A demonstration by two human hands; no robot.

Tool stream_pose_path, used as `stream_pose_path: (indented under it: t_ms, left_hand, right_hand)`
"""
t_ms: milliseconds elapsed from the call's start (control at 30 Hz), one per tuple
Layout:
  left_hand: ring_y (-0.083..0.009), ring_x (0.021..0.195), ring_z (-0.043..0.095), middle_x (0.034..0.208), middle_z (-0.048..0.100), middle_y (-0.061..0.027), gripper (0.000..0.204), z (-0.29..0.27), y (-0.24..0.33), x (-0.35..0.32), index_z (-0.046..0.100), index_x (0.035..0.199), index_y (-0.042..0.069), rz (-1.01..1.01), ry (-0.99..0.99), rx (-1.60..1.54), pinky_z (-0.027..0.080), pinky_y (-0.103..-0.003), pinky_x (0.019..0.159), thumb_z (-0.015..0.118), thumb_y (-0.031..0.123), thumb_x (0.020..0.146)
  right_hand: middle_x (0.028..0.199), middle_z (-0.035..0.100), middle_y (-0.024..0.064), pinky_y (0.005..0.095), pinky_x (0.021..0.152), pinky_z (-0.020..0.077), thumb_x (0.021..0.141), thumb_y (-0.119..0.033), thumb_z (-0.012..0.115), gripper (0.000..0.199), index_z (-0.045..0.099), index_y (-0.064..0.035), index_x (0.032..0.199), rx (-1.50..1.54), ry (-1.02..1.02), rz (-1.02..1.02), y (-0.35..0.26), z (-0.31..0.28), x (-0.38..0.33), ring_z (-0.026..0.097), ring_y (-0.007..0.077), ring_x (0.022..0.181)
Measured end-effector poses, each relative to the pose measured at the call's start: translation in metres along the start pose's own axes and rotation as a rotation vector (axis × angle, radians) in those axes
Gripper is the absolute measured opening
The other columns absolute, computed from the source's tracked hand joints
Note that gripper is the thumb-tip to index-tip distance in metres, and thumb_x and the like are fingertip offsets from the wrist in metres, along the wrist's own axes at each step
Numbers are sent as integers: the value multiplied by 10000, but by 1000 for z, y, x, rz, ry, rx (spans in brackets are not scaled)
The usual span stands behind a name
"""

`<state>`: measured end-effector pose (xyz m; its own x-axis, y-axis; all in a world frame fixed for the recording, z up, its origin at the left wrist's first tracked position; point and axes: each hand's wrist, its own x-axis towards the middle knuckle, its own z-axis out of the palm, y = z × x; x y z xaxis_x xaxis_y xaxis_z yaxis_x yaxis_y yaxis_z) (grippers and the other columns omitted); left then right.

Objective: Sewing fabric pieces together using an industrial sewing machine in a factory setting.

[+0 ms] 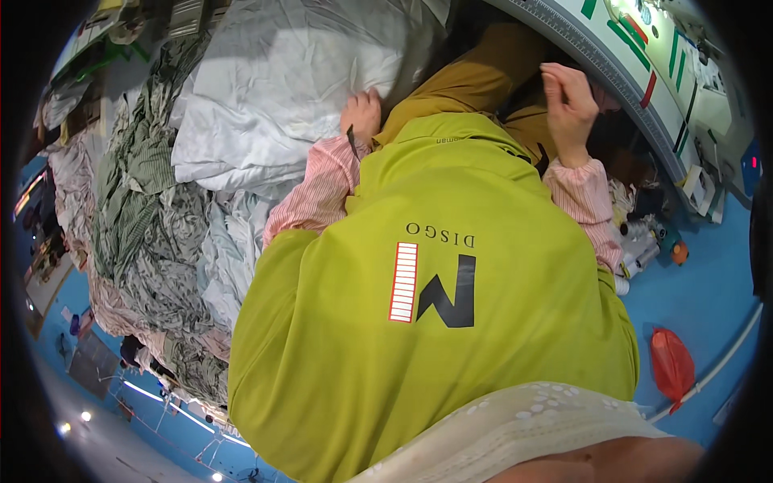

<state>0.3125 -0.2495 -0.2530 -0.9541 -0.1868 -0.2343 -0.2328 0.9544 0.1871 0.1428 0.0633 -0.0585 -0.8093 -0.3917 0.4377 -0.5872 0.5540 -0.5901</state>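
Note:
A big piece of white cloth [274, 88] lies bunched at my left. At its right edge is my left hand [361, 115], its fingers lying against the cloth beside my brown trousers [451, 80]. Raised by the curved edge of a work table [612, 56] is my right hand [570, 113]. Its fingers are bent in with the tips close together; whether anything small is between them I cannot make out. Both wrists wear pink striped sleeves. A yellow-green garment [515, 322] with printed marks covers my front.
Left of the white cloth rises a heap of crumpled green and grey patterned fabric [145, 209]. A ruler strip [555, 32] runs along the table rim. Thread spools [640, 245] and a red bag [671, 366] lie on the blue floor [644, 314] at right.

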Motion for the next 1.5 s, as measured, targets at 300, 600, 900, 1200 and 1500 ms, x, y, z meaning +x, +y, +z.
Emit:
stream_pose_path:
  t_ms: [300, 600, 900, 1200, 1500]
  left_hand:
    - [-415, 903, 636, 923, 665, -263, 342, -100, -84, -34, 671, 1046, 1, 29, -286, -709, 498, -432, 810, 493, 81, 765]
    - [-356, 892, 680, 918, 710, -171, 209, -6, -137, -154, 713, 928, 61, 132, -1144, 27, 526, -454, 779, 612, 204, 814]
    - [-342, 1103, 569, 1198, 616, -117, 397, -92, -87, 105, 620, 1180, 93, 391, 110, -105, 486, -432, 889, 657, 320, 857]
    - [-254, 1094, 584, 1122, 642, -55, 536, -99, -66, 129, 630, 1139, 117, 470, -55, 129, 405, -415, 954, 703, 513, 786]
    - [-217, 934, 628, 929, 663, -17, 197, -88, -61, 76, 633, 952, 119, 420, 139, 117, 386, -438, 938, 702, 262, 834]
  right_hand:
    - [929, 692, 110, 300, 745, 520, 887, -73, 683, 106, 678, 2, 961, 137, -200, -99, -16, 32, 23, 656, 248, 855]
    - [907, 684, 113, 303, 734, 513, 889, -75, 679, 107, 676, 5, 961, 186, -267, -12, -14, 51, 7, 643, 252, 829]
    - [897, 681, 105, 308, 728, 512, 882, -63, 680, 104, 668, 20, 942, 176, -312, 7, -20, 51, 1, 638, 250, 821]
    - [877, 679, 82, 316, 719, 520, 852, -88, 711, 119, 665, 2, 915, 176, -300, 60, -18, 54, -8, 630, 236, 816]
    - [857, 668, 90, 330, 713, 506, 857, -104, 708, 124, 653, -4, 907, 216, -364, 41, -21, 65, -3, 609, 253, 795]
